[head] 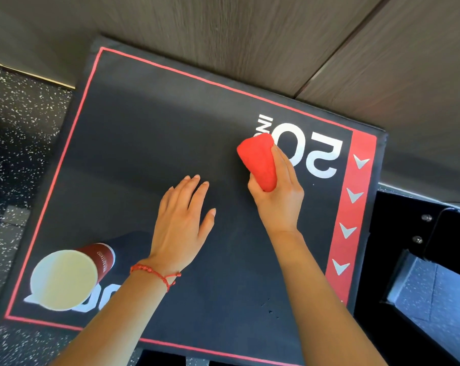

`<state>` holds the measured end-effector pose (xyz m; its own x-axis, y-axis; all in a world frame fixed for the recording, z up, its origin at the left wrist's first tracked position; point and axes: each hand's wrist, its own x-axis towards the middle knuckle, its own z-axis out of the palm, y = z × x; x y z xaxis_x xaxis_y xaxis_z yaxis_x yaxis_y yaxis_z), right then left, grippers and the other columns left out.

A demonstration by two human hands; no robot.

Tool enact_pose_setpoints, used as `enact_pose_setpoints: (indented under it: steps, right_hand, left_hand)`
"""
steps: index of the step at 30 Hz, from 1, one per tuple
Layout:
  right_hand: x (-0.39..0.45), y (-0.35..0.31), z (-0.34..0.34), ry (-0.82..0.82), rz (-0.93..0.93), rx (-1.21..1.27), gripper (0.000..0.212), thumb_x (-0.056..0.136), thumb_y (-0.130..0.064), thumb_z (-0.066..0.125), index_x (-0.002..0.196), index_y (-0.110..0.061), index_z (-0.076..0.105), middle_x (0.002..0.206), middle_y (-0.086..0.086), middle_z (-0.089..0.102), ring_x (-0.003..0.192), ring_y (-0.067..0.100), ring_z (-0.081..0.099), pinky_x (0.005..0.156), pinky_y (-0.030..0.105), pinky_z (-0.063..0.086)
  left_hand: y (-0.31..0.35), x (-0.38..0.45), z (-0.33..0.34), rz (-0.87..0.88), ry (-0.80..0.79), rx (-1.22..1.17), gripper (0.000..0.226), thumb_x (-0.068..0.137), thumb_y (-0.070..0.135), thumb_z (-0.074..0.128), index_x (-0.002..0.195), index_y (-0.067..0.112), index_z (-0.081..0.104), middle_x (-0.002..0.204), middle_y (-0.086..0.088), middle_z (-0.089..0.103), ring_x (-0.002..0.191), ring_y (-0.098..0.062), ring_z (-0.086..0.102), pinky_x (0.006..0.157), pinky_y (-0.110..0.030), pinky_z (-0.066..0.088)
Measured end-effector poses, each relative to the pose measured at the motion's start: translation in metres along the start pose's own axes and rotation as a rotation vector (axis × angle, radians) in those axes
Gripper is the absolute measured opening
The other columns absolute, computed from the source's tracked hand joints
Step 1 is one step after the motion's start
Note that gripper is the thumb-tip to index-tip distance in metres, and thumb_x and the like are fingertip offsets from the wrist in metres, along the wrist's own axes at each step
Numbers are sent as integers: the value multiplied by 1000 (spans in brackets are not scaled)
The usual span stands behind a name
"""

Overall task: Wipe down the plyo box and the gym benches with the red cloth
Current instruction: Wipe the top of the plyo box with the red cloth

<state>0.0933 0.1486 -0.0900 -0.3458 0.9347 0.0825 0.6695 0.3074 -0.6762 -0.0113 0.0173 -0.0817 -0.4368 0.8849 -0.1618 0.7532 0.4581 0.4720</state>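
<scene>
gym | speckled rubber floor (17, 133) | black plyo box (149, 133) marked "20 IN"

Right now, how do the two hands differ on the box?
The left hand lies flat with fingers straight, holding nothing; the right hand grips the red cloth. The left wears a red bracelet; the right wrist is bare. Both are over the plyo box top.
</scene>
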Motion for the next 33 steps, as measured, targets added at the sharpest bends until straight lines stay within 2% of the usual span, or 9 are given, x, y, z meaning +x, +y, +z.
enact_pose_setpoints:
  steps: [4,8,10,13,14,17,20,23,33]
  right_hand:
    - [-18,-10,-7,-7,114,94,58,76,-9,73,131,-10,52,131,5,56,118,17,54,97,9,36]
    - [-32,-24,-20,13,195,177,57,77,-11,73,130,-12,53,128,1,58,114,7,53,96,8,37]
    - [-39,-31,-28,19,220,204,56,77,-12,72,130,-14,53,126,-1,60,113,8,54,96,14,40]
    - [-51,-38,-41,-6,256,228,56,77,-13,72,130,-16,53,125,-1,60,111,15,58,92,36,50]
    - [-55,-40,-44,-15,261,236,56,77,-13,72,130,-17,53,125,-1,60,110,17,59,90,40,51]
    - [-70,-43,-56,-59,281,259,58,77,-15,72,130,-25,51,121,-8,61,102,20,63,85,41,53]
    - [-86,-45,-70,-87,260,280,58,77,-15,72,129,-28,52,120,-11,61,99,18,64,79,45,55]
    - [-101,-44,-87,-124,222,262,58,76,-16,72,129,-28,52,121,-14,60,102,8,61,83,41,54]
    - [-151,-38,-128,-261,143,221,59,75,-15,73,129,-26,53,123,-12,60,105,9,60,87,38,52]
  left_hand:
    - [2,-6,-11,4,5,-3,44,84,15,64,123,-4,53,131,-22,51,123,-38,46,100,-54,36]
    - [7,-14,-22,16,17,-11,45,84,14,64,123,-4,53,130,-22,52,123,-39,46,100,-54,36]
    - [9,-19,-28,20,17,-12,43,86,15,63,124,-4,53,131,-22,51,124,-39,46,100,-53,36]
    - [15,-30,-37,24,24,1,44,88,22,53,124,-4,53,131,-21,52,123,-38,46,100,-53,36]
    - [17,-35,-40,21,27,3,45,88,24,50,123,-3,54,131,-21,52,123,-37,47,100,-52,36]
    - [25,-49,-48,2,52,9,49,90,31,39,123,-3,54,130,-20,53,122,-37,48,100,-52,37]
    - [34,-67,-50,-32,79,17,51,89,31,36,122,-3,55,129,-20,53,121,-37,48,99,-53,38]
    - [47,-89,-48,-73,97,26,51,89,32,36,122,-3,54,129,-21,53,122,-38,48,99,-53,38]
    - [78,-170,-36,-213,120,9,51,88,31,37,120,-5,56,127,-22,55,119,-39,50,96,-55,41]
